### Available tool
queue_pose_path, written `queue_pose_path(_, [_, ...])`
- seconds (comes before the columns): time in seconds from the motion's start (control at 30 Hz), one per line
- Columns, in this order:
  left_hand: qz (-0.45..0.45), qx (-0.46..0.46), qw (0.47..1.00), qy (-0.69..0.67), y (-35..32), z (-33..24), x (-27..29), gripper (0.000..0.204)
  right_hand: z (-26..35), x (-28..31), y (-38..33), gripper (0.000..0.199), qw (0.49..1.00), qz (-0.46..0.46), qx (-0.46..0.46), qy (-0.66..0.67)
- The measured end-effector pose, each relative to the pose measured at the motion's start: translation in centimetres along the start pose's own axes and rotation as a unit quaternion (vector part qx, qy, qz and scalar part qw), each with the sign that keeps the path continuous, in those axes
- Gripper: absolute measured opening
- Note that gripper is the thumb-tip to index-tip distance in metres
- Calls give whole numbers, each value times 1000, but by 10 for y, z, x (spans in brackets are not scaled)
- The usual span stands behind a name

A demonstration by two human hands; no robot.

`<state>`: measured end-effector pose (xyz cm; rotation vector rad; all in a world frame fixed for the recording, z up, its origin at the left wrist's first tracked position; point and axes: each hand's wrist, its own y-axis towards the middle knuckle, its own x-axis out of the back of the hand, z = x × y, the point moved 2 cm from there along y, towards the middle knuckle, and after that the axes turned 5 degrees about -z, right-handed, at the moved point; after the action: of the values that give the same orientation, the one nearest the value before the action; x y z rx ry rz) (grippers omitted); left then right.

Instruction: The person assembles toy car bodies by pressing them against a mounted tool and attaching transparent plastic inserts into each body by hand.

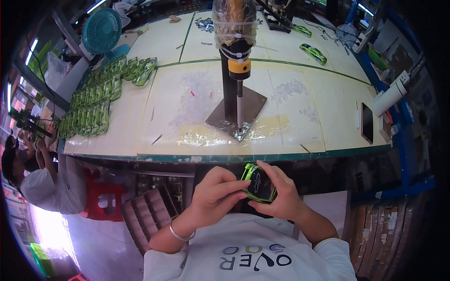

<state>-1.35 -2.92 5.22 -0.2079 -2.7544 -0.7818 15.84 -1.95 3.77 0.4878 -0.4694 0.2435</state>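
Observation:
In front of my chest, just off the table's near edge, a shiny green toy car body (259, 183) with a dark panel is held in both hands. My right hand (282, 191) wraps around its right side, thumb below and fingers above. The thumb and fingers of my left hand (219, 191) are pinched together at its left edge; whether a small part is between them I cannot make out. Beyond the hands stands a powered screwdriver (239, 70) on a post, its tip pointing down over a dark metal plate (257, 100).
Rows of green car bodies (89, 110) lie at the table's left, beside a teal fan (101, 33). Small clear pieces (199, 96) are scattered around the plate. A phone (367, 122) lies at the right edge. Below left is a compartment tray (150, 218); a person (51, 185) sits farther left.

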Motion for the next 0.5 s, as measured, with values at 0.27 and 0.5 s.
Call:
queue_pose_path(0.27, [22, -62, 996, 64, 7, -5, 2, 31, -3, 3, 1, 69, 996, -33, 63, -55])
queue_pose_path(0.5, [32, -183, 946, 264, -5, -6, -18, 37, -9, 2, -3, 69, 999, -29, -26, 1])
